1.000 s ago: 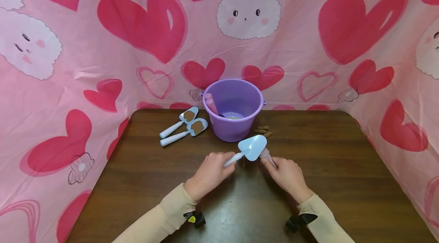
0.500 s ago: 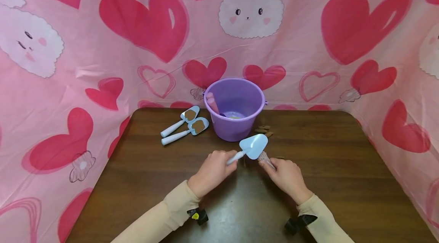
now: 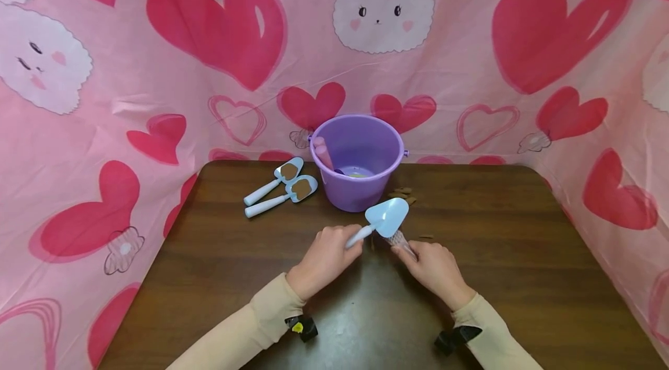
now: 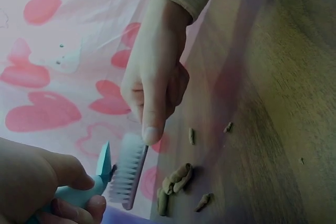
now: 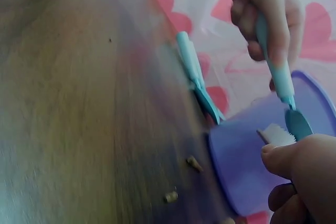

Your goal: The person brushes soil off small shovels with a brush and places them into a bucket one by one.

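Observation:
My left hand [image 3: 325,259] grips the white handle of a small light-blue trowel [image 3: 387,216], its blade raised over the table in front of the bucket. The blade's face seen from the head is plain blue. My right hand [image 3: 438,272] pinches a brush [image 3: 399,241] with pale bristles. In the left wrist view the bristles of the brush [image 4: 125,174] are right at the trowel blade, where a small dark bit shows. From the head, the blade hides part of the brush head. Brown curled crumbs [image 4: 176,179] lie on the table below.
Behind the hands stands a purple bucket [image 3: 355,191] with pink handles [image 3: 324,155] leaning inside. Two more trowels [image 3: 266,205] with brown stuff in their blades lie left of it. The wooden table [image 3: 522,277] backs onto a pink hearts-and-rabbits cloth [image 3: 460,68].
The brush has shifted left and further under the trowel's blade. The trowel has moved only slightly. A small crumb has come into view on the table by the right hand.

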`<state>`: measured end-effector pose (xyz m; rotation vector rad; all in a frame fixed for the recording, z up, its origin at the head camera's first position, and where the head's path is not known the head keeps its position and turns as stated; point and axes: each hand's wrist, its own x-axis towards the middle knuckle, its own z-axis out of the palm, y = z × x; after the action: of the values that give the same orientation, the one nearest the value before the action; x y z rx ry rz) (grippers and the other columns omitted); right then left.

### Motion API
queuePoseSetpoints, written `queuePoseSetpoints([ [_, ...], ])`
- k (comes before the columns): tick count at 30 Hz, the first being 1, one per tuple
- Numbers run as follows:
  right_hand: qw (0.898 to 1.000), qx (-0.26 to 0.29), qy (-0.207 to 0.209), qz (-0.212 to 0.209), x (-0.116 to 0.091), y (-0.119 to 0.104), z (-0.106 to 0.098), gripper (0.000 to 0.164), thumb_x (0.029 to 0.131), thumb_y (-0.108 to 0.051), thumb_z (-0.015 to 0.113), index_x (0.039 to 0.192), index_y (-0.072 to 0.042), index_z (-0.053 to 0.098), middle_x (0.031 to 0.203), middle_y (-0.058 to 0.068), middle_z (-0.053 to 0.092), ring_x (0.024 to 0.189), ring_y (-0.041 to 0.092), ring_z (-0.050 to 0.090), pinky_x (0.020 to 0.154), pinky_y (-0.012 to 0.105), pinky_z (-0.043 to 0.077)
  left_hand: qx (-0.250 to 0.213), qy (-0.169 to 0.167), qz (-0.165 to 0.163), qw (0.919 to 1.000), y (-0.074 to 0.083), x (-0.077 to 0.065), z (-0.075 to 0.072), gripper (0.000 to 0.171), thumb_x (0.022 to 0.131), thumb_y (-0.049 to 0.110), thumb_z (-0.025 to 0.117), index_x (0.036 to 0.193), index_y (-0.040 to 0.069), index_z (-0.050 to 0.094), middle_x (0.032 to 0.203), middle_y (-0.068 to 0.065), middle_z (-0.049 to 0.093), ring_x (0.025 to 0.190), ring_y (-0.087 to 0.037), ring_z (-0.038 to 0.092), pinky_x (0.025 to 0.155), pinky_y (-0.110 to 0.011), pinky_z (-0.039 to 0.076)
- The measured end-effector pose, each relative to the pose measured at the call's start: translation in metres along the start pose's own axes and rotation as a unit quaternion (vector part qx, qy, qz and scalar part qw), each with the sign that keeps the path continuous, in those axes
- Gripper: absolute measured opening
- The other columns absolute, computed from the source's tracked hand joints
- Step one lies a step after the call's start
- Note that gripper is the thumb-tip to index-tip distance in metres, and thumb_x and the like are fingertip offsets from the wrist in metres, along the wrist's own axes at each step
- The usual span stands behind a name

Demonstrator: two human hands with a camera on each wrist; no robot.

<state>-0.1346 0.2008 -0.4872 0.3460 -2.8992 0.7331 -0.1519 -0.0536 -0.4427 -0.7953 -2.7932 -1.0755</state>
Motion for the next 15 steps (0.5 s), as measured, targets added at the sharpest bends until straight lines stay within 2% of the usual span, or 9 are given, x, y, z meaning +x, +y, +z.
queuePoseSetpoints([
  [3,1.0,0.004,-0.003,-0.006,0.001,-0.004,0.001,0.04,0.096,-0.039,0.074,0.068,-0.019,0.053,0.057,-0.008,0.04,0.053,0.012,0.04,0.049,0.031,0.034,-0.001,-0.003,-0.007,1.0,0.0,0.002,-0.001,0.014,0.097,0.011,0.069,0.11,0.009,0.073,0.078,0.0,0.062,0.064,-0.012,0.054,0.058,-0.027,0.047],
  [7,1.0,0.006,0.004,0.01,0.003,-0.004,-0.003,0.038,0.096,-0.039,0.074,0.07,-0.018,0.057,0.059,-0.007,0.042,0.053,0.012,0.04,0.05,0.031,0.033,-0.001,-0.019,-0.014,0.9997,-0.001,0.001,-0.002,0.01,0.097,0.011,0.068,0.107,0.01,0.071,0.073,0.001,0.056,0.061,-0.012,0.051,0.054,-0.025,0.045],
  [15,0.999,0.002,0.023,0.025,0.007,0.005,-0.013,0.041,0.098,-0.035,0.071,0.068,-0.016,0.05,0.058,-0.005,0.038,0.053,0.014,0.039,0.051,0.031,0.031,-0.003,-0.02,0.003,0.9998,-0.002,-0.003,-0.005,0.005,0.095,0.007,0.067,0.097,0.011,0.069,0.069,0.002,0.051,0.059,-0.011,0.047,0.051,-0.025,0.041],
])
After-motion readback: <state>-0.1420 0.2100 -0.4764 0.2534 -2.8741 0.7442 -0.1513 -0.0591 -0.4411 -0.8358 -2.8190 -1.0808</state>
